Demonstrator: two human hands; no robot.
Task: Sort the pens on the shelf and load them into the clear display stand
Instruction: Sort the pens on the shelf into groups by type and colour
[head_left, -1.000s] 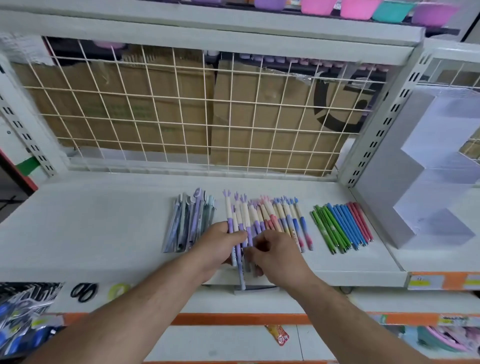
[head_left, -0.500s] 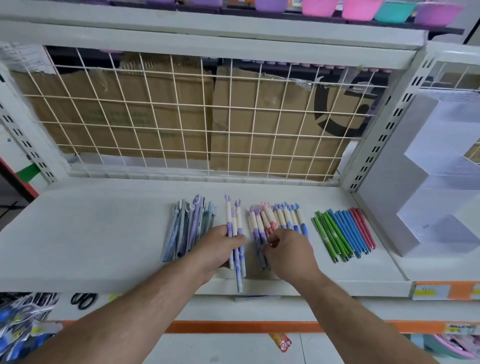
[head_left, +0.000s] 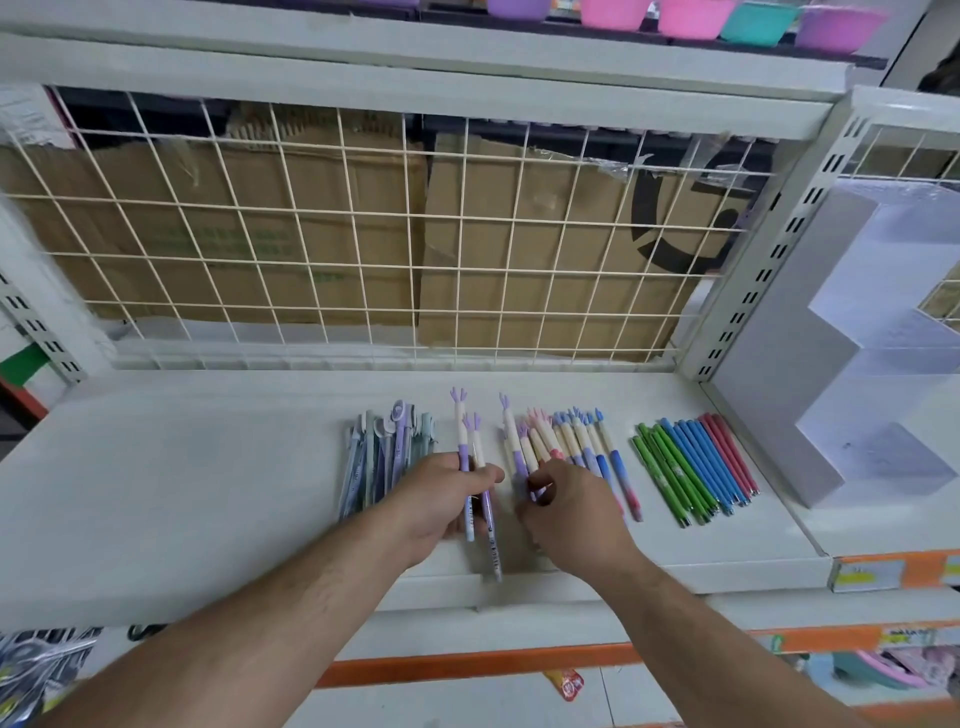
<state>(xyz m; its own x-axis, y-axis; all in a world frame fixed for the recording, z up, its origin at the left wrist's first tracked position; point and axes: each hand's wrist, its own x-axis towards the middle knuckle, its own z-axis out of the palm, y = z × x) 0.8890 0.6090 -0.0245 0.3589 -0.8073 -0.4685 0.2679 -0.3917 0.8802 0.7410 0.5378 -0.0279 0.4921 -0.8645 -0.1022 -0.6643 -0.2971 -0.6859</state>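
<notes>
Clamping two purple pens (head_left: 474, 467) mid-barrel, your left hand (head_left: 441, 501) is holding them over the shelf (head_left: 208, 493), well left of the clear display stand (head_left: 810, 415). Your right hand (head_left: 569, 517) grip is pinching a third pen (head_left: 519, 457), nearer that stand. Judged light, stiff and slick: be taking barrels, not toppers.

The middle of the two purple pens (head_left: 461, 426) is covered by the left hand (head_left: 441, 501), and its fingertips are curled out of sight beneath them. The lower barrels of the mixed pens (head_left: 571, 441) are hidden under the right hand (head_left: 571, 514); which pen is pinched there cannot be told. Print on the barrels is too small to be read. The clear display stand (head_left: 779, 389) is cut off by the right edge, the bowls (head_left: 691, 18) by the top edge, and the packaged goods (head_left: 36, 670) by the left edge. The price labels (head_left: 857, 574) are blurred. Lettering on the cardboard boxes (head_left: 280, 234) is too faint to be made out.
</notes>
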